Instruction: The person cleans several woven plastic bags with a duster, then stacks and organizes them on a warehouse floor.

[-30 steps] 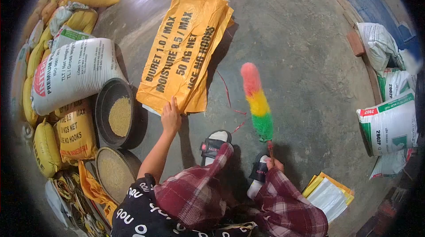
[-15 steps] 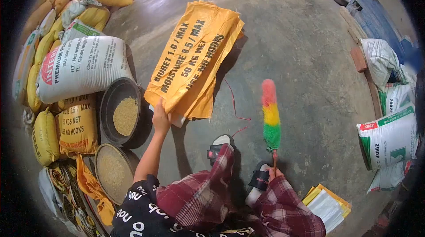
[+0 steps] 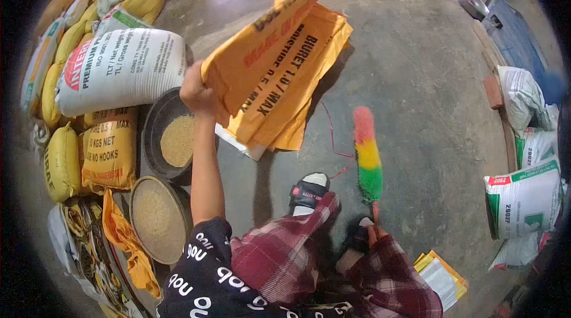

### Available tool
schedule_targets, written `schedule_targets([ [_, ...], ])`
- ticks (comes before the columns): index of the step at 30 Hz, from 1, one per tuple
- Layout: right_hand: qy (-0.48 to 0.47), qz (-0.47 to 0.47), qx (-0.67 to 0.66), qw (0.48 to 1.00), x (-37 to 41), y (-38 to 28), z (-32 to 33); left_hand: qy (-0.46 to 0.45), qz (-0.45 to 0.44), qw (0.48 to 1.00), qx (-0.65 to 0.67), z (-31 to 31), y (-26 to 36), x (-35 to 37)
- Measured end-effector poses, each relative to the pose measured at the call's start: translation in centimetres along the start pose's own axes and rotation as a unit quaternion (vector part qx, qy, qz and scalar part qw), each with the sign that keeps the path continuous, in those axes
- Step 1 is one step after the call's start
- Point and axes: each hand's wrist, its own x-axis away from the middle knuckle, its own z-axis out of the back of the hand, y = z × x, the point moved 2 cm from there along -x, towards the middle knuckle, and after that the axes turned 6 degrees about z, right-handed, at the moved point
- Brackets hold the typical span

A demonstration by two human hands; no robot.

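Observation:
My left hand (image 3: 197, 91), fingers closed, grips the edge of an orange woven sack (image 3: 264, 35) with black and red print. That sack is raised and folded up from a stack of flat orange sacks (image 3: 306, 71) on the floor. A white sack edge (image 3: 244, 144) pokes out from beneath the stack. Low in the view, beside my knee, my right hand (image 3: 375, 233) is closed around the handle of a fluffy duster (image 3: 366, 151) banded pink, yellow and green. Part of this hand is hidden by plaid trousers.
Full sacks (image 3: 128, 71) line the left side. Near them stand a black basin of grain (image 3: 156, 139) and a round tray of grain (image 3: 134, 199). Pink string (image 3: 331, 134) lies on the concrete floor. Folded sacks (image 3: 440, 279) rest at lower right; white-green sacks (image 3: 523, 199) sit far right.
My left hand has risen up and leftward, lifting and folding the top sack away from the stack, which shows another printed sack underneath. My right hand still holds the duster in nearly the same place.

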Motion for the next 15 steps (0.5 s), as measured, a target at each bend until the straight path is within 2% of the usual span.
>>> schedule_targets([
  [1, -0.005, 0.007, -0.002, 1.000, 0.2, 0.6, 0.8, 0.002, -0.001, 1.000, -0.004, 0.6, 1.1, -2.1],
  [3, -0.011, 0.020, -0.003, 1.000, 0.2, 0.5, 1.4, 0.042, -0.066, 0.997, -0.014, 1.8, 3.7, -5.4],
  [4, -0.010, 0.025, -0.003, 1.000, 0.5, 0.0, 1.2, 0.044, -0.063, 0.997, -0.013, 2.4, 5.2, -6.6],
  [6, -0.007, 0.034, -0.001, 0.999, -0.1, -2.0, 1.2, 0.092, -0.137, 0.985, 0.044, 3.4, 8.5, -8.0],
  [7, -0.005, 0.038, -0.002, 0.999, -0.6, -3.6, 0.5, 0.093, -0.135, 0.985, 0.048, 3.5, 10.3, -8.0],
  [9, 0.001, 0.040, -0.002, 0.999, -0.9, -5.0, 0.8, 0.079, -0.201, 0.966, 0.145, 3.8, 14.3, -6.7],
  [10, 0.008, 0.122, -0.026, 0.992, -1.9, -4.6, 2.1, 0.068, -0.230, 0.956, 0.172, 3.3, 15.6, -5.4],
  [11, 0.010, 0.096, -0.034, 0.995, -1.7, -6.6, 4.0, 0.057, -0.258, 0.944, 0.199, 2.7, 16.8, -3.7],
  [12, 0.015, 0.070, -0.042, 0.997, -1.2, -8.7, 5.9, 0.003, -0.263, 0.933, 0.246, 2.0, 18.3, -2.2],
  [15, 0.114, 0.057, -0.156, 0.980, -0.4, -7.9, 10.6, -0.170, -0.270, 0.891, 0.322, -0.9, 21.5, 4.6],
])
